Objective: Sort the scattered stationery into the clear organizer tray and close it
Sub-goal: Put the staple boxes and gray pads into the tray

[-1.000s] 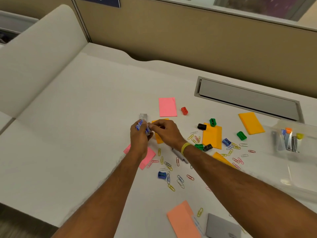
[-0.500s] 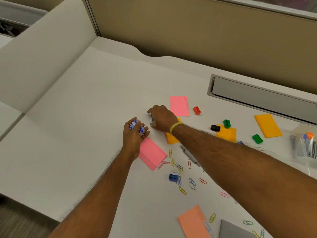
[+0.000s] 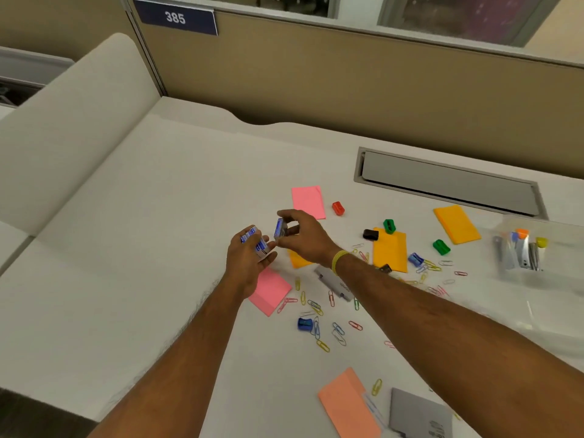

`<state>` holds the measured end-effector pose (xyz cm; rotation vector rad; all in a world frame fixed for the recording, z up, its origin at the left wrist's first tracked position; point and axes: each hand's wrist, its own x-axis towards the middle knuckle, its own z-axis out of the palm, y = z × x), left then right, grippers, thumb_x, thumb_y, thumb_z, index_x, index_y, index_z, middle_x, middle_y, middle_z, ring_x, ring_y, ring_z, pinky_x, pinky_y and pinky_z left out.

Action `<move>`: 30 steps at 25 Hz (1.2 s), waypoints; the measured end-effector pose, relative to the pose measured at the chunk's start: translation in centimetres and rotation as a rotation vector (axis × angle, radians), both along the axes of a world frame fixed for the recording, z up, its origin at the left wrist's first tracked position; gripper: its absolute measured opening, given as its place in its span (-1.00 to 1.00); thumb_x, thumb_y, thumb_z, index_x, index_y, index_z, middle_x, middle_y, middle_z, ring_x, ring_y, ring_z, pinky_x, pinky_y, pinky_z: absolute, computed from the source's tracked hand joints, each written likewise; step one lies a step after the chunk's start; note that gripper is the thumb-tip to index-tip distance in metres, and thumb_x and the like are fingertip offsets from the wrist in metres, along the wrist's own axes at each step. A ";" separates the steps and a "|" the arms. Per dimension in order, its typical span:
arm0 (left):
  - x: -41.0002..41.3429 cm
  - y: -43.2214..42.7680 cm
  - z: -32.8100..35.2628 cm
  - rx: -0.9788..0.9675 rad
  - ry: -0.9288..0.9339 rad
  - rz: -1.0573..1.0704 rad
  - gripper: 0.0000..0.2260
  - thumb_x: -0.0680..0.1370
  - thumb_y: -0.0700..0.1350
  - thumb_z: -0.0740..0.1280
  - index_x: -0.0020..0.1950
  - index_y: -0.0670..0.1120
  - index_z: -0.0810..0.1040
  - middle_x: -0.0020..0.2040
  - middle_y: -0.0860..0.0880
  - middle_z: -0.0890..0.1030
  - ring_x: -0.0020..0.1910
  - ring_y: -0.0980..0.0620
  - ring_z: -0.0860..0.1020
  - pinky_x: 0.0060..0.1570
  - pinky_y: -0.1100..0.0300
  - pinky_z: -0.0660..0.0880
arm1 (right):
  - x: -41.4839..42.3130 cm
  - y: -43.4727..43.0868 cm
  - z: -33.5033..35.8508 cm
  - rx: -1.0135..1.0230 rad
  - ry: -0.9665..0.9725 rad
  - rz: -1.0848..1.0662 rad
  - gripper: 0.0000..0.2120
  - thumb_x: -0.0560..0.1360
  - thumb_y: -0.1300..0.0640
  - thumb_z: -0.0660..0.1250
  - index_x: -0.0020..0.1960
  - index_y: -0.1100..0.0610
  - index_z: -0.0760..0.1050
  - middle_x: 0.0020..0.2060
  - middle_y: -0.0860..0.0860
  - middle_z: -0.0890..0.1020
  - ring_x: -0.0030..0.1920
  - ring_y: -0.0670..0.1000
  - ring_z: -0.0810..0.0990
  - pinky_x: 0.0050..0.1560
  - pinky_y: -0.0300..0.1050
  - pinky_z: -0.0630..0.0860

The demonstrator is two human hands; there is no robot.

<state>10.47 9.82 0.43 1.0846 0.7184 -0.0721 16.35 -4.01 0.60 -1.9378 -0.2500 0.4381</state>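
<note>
White desk (image 3: 126, 248). Clear organizer tray (image 3: 557, 295) sits at its right edge with a few items inside. Left hand (image 3: 245, 267) is curled round small blue-and-white boxes (image 3: 256, 245), above a pink note (image 3: 271, 290). Right hand (image 3: 305, 238) is just beside it, thumb and fingers pinching a single box (image 3: 280, 228). Paper clips (image 3: 316, 311) lie loose between the forearms.

Paperclips (image 3: 323, 346) left of tray (image 3: 556, 298) — seemingly apart

Soft, even overhead light keeps the white bench (image 3: 126, 248) bright, and shadows are faint and diffuse. Wide-angle distortion bows the partition (image 3: 347, 74) towards 12 and 9 o'clock. Blur smears the clear tray (image 3: 556, 298) at 3 o'clock.
</note>
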 end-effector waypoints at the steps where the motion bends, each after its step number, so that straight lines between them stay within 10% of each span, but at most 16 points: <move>1: -0.2 -0.8 0.3 -0.002 0.000 -0.030 -0.70 0.63 -0.17 0.22 0.37 -0.14 0.40 0.12 -0.21 0.57 -0.05 -0.11 0.62 -0.09 0.04 0.58 | -0.9 -0.8 0.3 0.014 0.004 -0.006 -0.42 0.39 0.28 0.48 0.37 0.17 0.40 0.20 0.09 0.49 0.03 0.03 0.59 0.03 -0.19 0.59; 11: -4.8 -10.6 2.7 0.003 -0.027 -0.266 -0.73 0.65 -0.09 0.18 0.30 -0.14 0.47 0.13 -0.18 0.60 0.10 -0.15 0.60 -0.06 0.06 0.59 | -9.5 -9.1 2.4 0.053 -0.015 -0.101 -0.40 0.42 0.29 0.41 0.42 0.13 0.33 0.27 0.08 0.51 0.23 0.05 0.54 0.21 -0.01 0.55; 18: -7.0 -18.6 3.4 -0.140 -0.080 -0.436 -0.60 0.66 0.10 0.06 0.14 -0.12 0.56 0.00 -0.14 0.67 -0.06 -0.04 0.68 -0.16 0.13 0.61 | -14.9 -15.7 2.0 0.077 -0.011 -0.334 -0.32 0.51 0.05 0.39 0.52 0.07 0.15 0.39 0.03 0.40 0.31 -0.04 0.44 0.23 -0.23 0.47; 24: -8.7 -27.6 3.8 -0.299 -0.021 -0.571 -0.44 0.60 0.25 0.06 0.42 -0.12 0.36 0.26 -0.19 0.57 0.23 -0.16 0.56 0.26 -0.09 0.46 | -17.8 -23.5 2.1 0.079 -0.050 -0.587 -0.37 0.50 -0.01 0.39 0.48 0.04 0.22 0.32 0.00 0.45 0.27 -0.01 0.48 0.25 -0.14 0.51; 30: -9.3 -35.1 4.9 -0.340 -0.007 -0.660 -0.40 0.58 0.28 0.07 0.44 -0.12 0.35 0.31 -0.19 0.54 0.25 -0.15 0.54 0.23 -0.05 0.48 | -18.9 -30.8 1.9 0.000 -0.123 -0.713 -0.41 0.49 0.04 0.40 0.45 0.08 0.26 0.28 0.06 0.49 0.22 -0.02 0.51 0.19 -0.21 0.53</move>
